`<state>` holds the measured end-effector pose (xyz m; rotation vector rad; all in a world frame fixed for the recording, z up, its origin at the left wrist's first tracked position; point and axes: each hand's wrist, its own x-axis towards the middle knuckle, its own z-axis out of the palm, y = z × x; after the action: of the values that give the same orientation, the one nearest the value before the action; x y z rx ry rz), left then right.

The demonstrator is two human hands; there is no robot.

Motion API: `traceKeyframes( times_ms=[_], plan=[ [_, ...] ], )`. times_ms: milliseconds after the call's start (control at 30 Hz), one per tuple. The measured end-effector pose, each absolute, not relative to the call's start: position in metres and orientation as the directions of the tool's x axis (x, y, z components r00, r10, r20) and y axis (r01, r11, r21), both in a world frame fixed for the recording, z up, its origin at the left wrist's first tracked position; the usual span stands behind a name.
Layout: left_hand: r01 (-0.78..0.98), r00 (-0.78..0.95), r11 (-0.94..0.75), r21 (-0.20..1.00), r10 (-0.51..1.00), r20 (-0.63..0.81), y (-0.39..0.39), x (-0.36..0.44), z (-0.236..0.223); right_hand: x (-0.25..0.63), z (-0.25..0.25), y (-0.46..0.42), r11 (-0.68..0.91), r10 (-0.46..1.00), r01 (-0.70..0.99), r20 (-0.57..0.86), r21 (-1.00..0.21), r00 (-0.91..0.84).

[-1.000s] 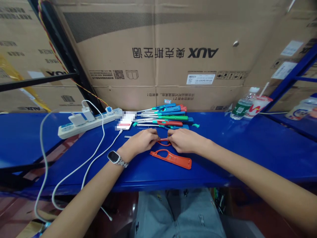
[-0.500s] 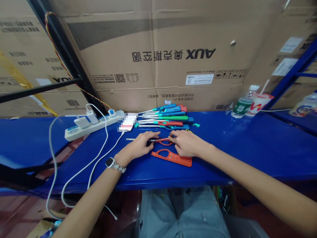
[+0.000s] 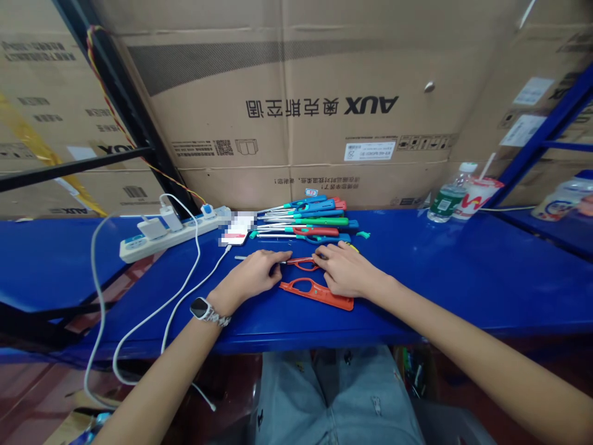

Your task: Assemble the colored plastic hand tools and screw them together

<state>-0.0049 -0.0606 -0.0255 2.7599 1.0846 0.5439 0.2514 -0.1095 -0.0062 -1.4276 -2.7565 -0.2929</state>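
An open long-reach lighter [image 3: 303, 266] lies across the blue table in front of me, its orange handle half showing between my hands. My left hand [image 3: 256, 275] pinches it near the front, where the metal tube [image 3: 240, 258] pokes out to the left. On the handle's other end, my right hand [image 3: 348, 269] has its fingers closed and covers most of that end. Just below is the loose orange handle shell [image 3: 324, 295], with a finger loop at its left; it lies on the table close under my right hand.
Several lighters [image 3: 319, 221] in blue, green and red lie in a row behind my hands. Left of them are a phone [image 3: 237, 228] on a cable and a white power strip [image 3: 171, 238]. A bottle [image 3: 448, 199] and a cup [image 3: 475, 196] stand at the right, before cardboard boxes [image 3: 319, 68].
My left hand has shifted slightly left along the lighter, and its thumb has drawn back from the handle. My right hand keeps its place on the other end. The view has moved a little.
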Motion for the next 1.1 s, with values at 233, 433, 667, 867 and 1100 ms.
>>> traceKeyframes(
  times_ms=[233, 433, 667, 867, 1100],
  plan=[
    [0.621, 0.683, -0.738, 0.264, 0.674, 0.281, -0.045, -0.019, -0.026, 0.251, -0.004, -0.112, 0.553, 0.819, 0.823, 0.096, 0.131, -0.566],
    [0.552, 0.711, -0.773, 0.313, 0.633, 0.307, -0.043, -0.015, -0.024, 0.251, -0.004, -0.112, 0.553, 0.819, 0.826, 0.11, 0.113, -0.563],
    [0.542, 0.701, -0.758, 0.363, 0.646, 0.303, -0.051, -0.015, -0.021, 0.252, -0.004, -0.112, 0.549, 0.824, 0.83, 0.101, 0.104, -0.558],
    [0.527, 0.689, -0.756, 0.388, 0.648, 0.325, -0.052, -0.017, -0.024, 0.252, -0.004, -0.113, 0.544, 0.829, 0.834, 0.094, 0.088, -0.551],
    [0.575, 0.711, -0.763, 0.295, 0.644, 0.281, -0.058, -0.01, -0.023, 0.251, -0.004, -0.114, 0.538, 0.832, 0.838, 0.101, 0.093, -0.546]
  ],
)
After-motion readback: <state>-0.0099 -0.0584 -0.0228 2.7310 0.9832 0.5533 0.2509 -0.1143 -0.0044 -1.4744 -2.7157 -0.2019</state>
